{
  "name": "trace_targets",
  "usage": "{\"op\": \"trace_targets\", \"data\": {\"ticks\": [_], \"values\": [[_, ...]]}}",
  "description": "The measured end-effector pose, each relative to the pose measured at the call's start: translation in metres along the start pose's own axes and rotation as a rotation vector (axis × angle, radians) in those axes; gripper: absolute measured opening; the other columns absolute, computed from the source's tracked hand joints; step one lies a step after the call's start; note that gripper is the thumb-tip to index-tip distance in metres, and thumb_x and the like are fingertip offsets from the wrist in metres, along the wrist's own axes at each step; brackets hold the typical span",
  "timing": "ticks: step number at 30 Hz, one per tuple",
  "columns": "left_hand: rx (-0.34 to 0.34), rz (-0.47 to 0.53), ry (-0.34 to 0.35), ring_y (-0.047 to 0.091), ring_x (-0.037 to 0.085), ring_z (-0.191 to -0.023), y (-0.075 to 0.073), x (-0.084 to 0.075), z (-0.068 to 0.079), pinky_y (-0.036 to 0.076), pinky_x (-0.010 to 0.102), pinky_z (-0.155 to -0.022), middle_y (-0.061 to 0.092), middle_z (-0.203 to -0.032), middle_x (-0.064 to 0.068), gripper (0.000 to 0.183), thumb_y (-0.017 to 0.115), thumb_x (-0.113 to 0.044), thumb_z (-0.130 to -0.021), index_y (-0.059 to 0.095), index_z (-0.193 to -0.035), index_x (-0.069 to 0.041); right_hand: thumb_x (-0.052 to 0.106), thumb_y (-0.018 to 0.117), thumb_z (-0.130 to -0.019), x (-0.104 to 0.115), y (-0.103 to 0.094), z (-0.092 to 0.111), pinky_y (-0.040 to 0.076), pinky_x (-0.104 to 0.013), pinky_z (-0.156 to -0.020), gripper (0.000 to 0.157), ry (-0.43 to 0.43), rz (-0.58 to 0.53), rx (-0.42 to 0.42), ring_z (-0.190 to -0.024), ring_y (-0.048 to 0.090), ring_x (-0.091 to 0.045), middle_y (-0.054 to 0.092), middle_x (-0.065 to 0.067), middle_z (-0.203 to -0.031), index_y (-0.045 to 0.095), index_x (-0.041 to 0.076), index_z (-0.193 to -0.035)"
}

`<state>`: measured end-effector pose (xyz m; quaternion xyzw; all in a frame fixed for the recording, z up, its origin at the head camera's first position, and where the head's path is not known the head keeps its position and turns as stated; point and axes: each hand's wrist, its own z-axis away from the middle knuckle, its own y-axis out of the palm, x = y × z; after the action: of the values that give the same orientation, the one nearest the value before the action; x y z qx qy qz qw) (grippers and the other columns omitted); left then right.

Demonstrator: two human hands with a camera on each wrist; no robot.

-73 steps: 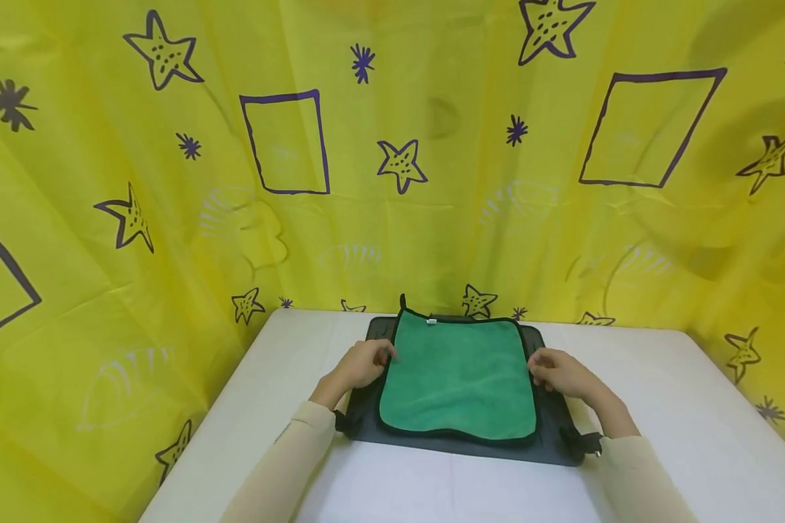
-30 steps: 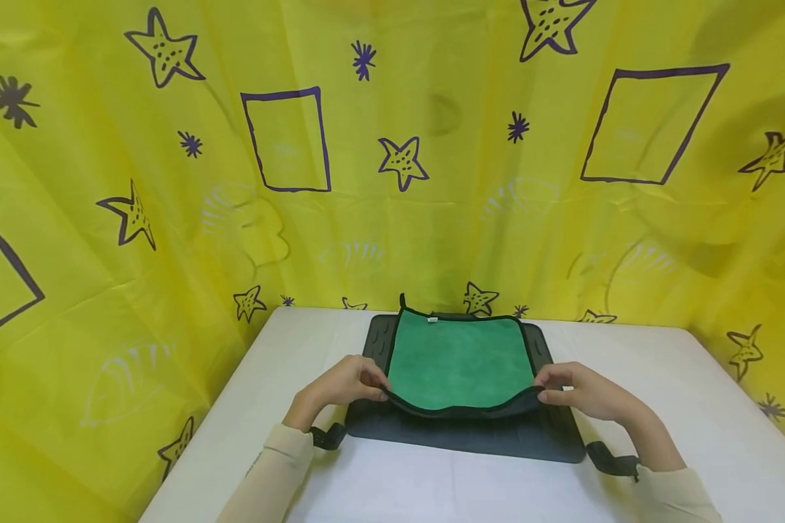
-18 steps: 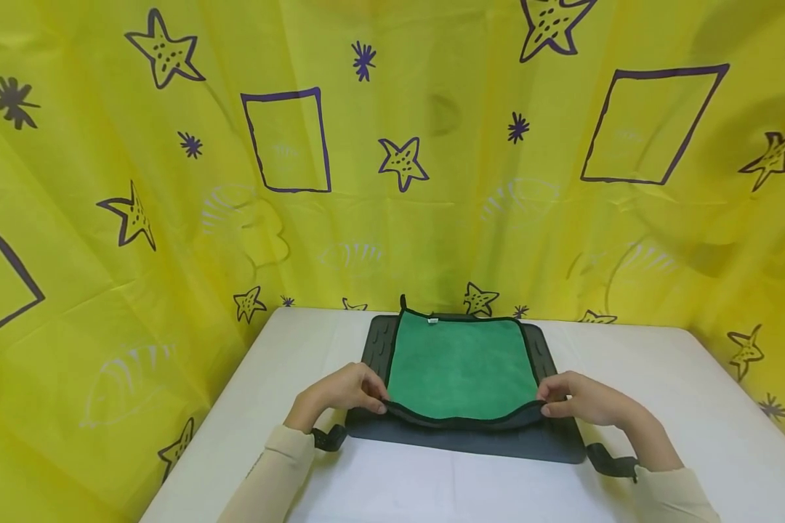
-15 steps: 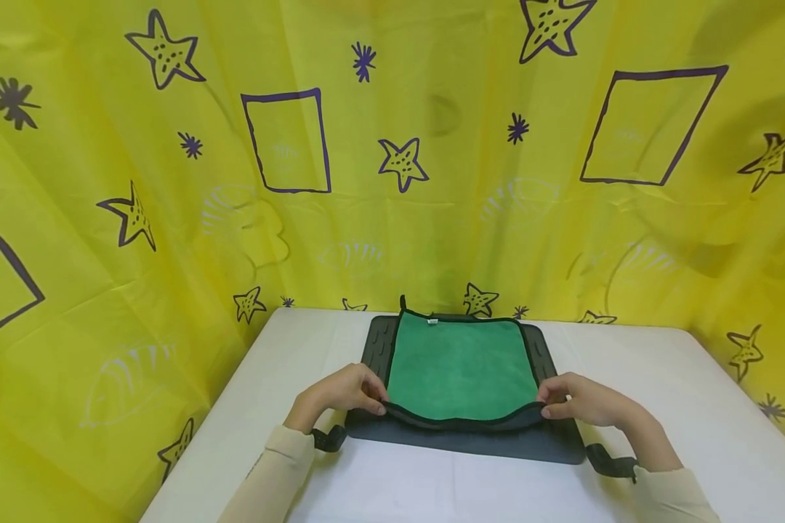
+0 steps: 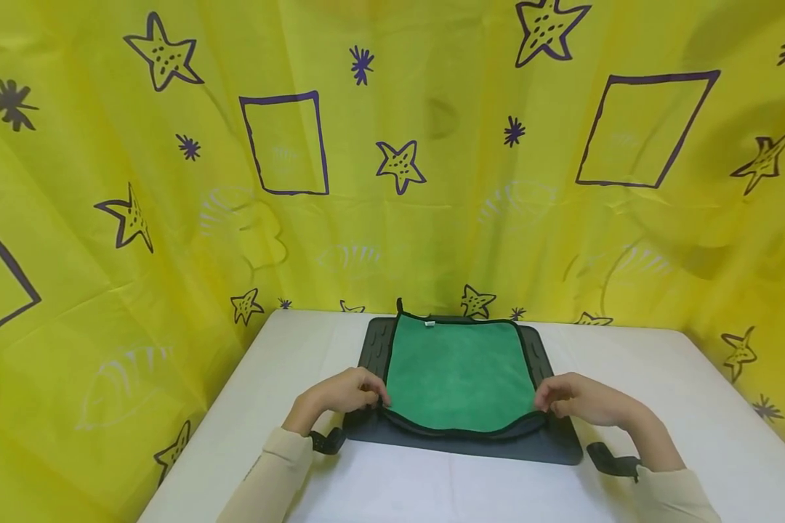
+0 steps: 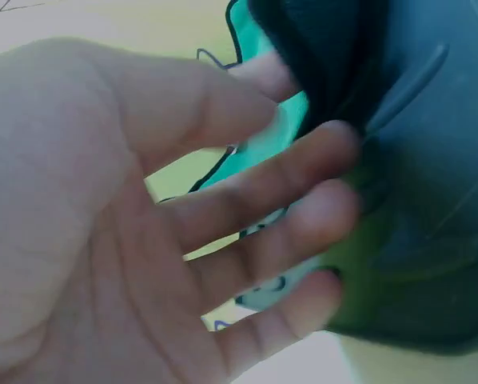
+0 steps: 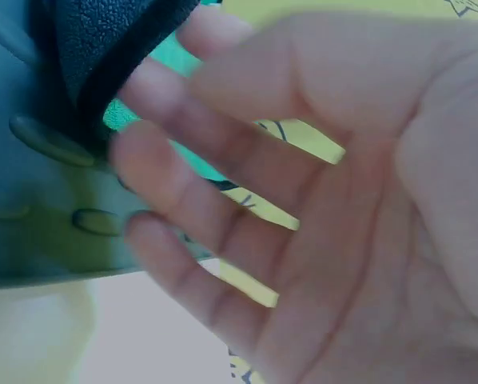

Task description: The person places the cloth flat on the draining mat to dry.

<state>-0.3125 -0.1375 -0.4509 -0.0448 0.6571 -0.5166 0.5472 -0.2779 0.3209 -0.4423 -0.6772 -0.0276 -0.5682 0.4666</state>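
Observation:
A green cloth [image 5: 461,374] with black edging lies spread on a dark grey board [image 5: 471,449]. Its near edge sags in the middle and curls up towards both front corners, where a dark underside shows. My left hand [image 5: 349,390] is at the cloth's front left corner; in the left wrist view the thumb stands off the cloth and the index fingertip goes behind its edge [image 6: 291,48]. At the front right corner is my right hand [image 5: 582,398], fingers loosely bent beside the cloth's dark edge [image 7: 135,56] in the right wrist view.
The board rests on a white table [image 5: 654,407]. A yellow curtain [image 5: 432,232] printed with stars and squares hangs behind and along the sides. A black strap with a small device [image 5: 327,441] sits on each wrist.
Both hands moved from the cloth's sides to its front corners, pinched and raised them, then lowered them towards the board. Since half a second ago the fingers have loosened from the corners.

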Motion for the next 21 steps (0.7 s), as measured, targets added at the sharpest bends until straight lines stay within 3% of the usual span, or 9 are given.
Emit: {"op": "trace_targets", "data": {"ticks": [5,9,13,21], "values": [[-0.149,-0.03,0.026,0.055,0.008,-0.072,0.008,0.0,-0.007,0.047,0.025,-0.065,0.07,-0.083,-0.003,0.017,0.063,-0.02,-0.102,0.077,-0.107,-0.012,0.015,0.057,-0.105,-0.001,0.006,-0.008,0.053,-0.025,-0.075,0.018,0.033,0.081,-0.176,-0.087,0.06,-0.01,0.069,-0.009,-0.101,0.067,0.002,-0.11],[-0.261,-0.071,-0.018,0.05,0.008,-0.063,0.017,0.0,-0.012,0.042,0.024,-0.057,0.061,-0.072,-0.005,0.018,0.071,-0.022,-0.097,0.075,-0.111,-0.011,0.021,0.066,-0.1,-0.007,0.016,-0.016,0.046,-0.024,-0.067,0.022,0.104,0.171,-0.265,-0.079,0.053,-0.006,0.062,-0.003,-0.09,0.067,0.004,-0.114],[-0.331,-0.098,-0.061,0.05,0.009,-0.061,0.024,-0.001,-0.016,0.04,0.023,-0.054,0.059,-0.07,-0.005,0.024,0.077,-0.019,-0.091,0.073,-0.113,-0.01,0.017,0.072,-0.094,-0.014,0.022,-0.019,0.037,-0.024,-0.059,0.029,0.141,0.204,-0.274,-0.067,0.044,-0.006,0.051,0.001,-0.078,0.066,0.001,-0.118],[-0.378,-0.117,-0.081,0.052,0.009,-0.061,0.029,-0.003,-0.017,0.041,0.023,-0.053,0.06,-0.069,-0.003,0.02,0.08,-0.011,-0.087,0.075,-0.106,-0.009,0.012,0.074,-0.091,-0.02,0.025,-0.019,0.037,-0.022,-0.057,0.032,0.127,0.209,-0.266,-0.064,0.044,-0.004,0.052,0.002,-0.076,0.065,0.0,-0.119]]}}
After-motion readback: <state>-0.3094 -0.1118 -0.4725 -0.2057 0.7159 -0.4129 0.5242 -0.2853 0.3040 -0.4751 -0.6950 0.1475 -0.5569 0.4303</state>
